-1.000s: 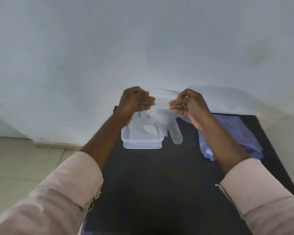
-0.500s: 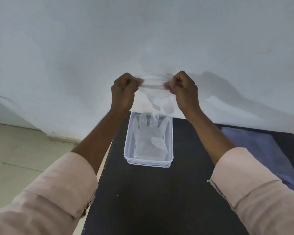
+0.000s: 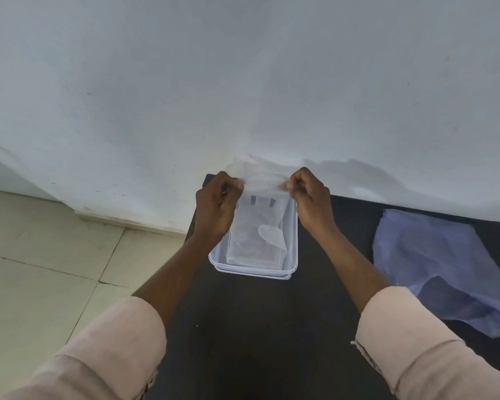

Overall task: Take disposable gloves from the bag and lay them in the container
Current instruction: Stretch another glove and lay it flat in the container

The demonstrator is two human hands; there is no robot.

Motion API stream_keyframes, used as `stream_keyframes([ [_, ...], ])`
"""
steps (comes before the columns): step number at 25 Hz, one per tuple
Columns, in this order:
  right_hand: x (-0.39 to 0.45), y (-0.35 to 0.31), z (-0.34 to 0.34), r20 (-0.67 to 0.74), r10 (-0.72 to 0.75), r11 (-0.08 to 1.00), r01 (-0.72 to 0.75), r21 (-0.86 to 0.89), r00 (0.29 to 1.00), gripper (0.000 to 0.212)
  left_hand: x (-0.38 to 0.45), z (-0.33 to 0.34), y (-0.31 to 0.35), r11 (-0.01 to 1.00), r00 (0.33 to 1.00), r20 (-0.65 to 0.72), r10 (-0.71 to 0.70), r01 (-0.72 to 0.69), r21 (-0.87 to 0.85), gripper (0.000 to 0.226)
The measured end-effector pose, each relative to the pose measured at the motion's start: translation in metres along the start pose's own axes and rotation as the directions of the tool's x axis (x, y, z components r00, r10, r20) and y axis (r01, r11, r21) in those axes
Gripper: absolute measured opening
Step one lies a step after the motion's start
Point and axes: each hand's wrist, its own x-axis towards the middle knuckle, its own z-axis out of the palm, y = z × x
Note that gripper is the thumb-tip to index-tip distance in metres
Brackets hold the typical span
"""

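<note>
Glove (image 3: 261, 180) taut crosswise between hands (image 3: 264, 197)

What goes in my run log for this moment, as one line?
left hand + right hand: pinching thin clear plastic glove | over clear rectangular plastic container | not released

A pale wall (image 3: 243, 67) (faintly scuffed) meets cream floor tiles (image 3: 41, 255) beside a black table (image 3: 257, 327).

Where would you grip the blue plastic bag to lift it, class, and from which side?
Pinch the blue bag at its crumpled near-right corner, coming from above with the right hand: it lies flat on the black table, and only those raised folds offer a grip.
</note>
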Motion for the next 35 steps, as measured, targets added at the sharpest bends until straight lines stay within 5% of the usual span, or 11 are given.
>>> stream_keyframes([
  [4, 0.026, -0.026, -0.003, -0.006, -0.028, 0.964, 0.025, -0.266, 1.000, 0.014, 0.031, 0.001, 0.021, 0.939, 0.975, 0.036, -0.218, 0.219, -0.265, 0.016],
  [7, 0.044, -0.051, -0.010, -0.020, 0.125, 0.989, -0.122, 0.087, 0.992, 0.025, 0.055, -0.004, 0.036, 0.905, 0.976, 0.064, -0.210, 0.219, -0.364, 0.017],
  [9, 0.055, -0.063, -0.014, 0.009, 0.241, 0.905, -0.229, 0.359, 0.970, 0.028, 0.070, -0.006, 0.044, 0.896, 0.975, 0.093, -0.201, 0.222, -0.386, 0.016],
  [15, 0.094, -0.088, -0.013, 0.022, 0.294, 0.892, -0.283, 0.352, 0.955, 0.025, 0.113, 0.000, 0.072, 0.841, 0.911, 0.138, -0.389, 0.412, -0.351, 0.014],
  [18, 0.098, -0.103, -0.019, -0.127, 0.067, 0.942, -0.021, 0.334, 0.990, 0.026, 0.124, -0.005, 0.095, 0.906, 0.981, 0.023, -0.192, 0.187, -0.380, 0.016],
  [22, 0.075, -0.097, -0.027, -0.318, -0.305, 0.862, 0.402, 0.309, 0.898, 0.023, 0.108, -0.015, 0.099, 0.903, 0.986, -0.067, 0.154, -0.167, -0.396, 0.023],
  [26, 0.030, -0.031, -0.001, -0.243, -0.238, 0.938, 0.287, 0.194, 0.941, 0.015, 0.055, -0.005, 0.033, 0.969, 0.987, 0.063, 0.145, -0.129, -0.211, 0.017],
  [30, 0.000, 0.037, 0.018, 0.034, -0.220, 0.969, 0.222, -0.110, 0.975, 0.012, 0.020, -0.003, -0.043, 0.985, 0.944, 0.316, 0.092, -0.134, 0.113, 0.018],
  [35, -0.016, 0.066, 0.028, 0.256, -0.240, 0.798, 0.341, -0.497, 0.936, 0.011, 0.007, -0.002, -0.082, 0.785, 0.819, 0.554, 0.153, -0.441, 0.436, 0.013],
])
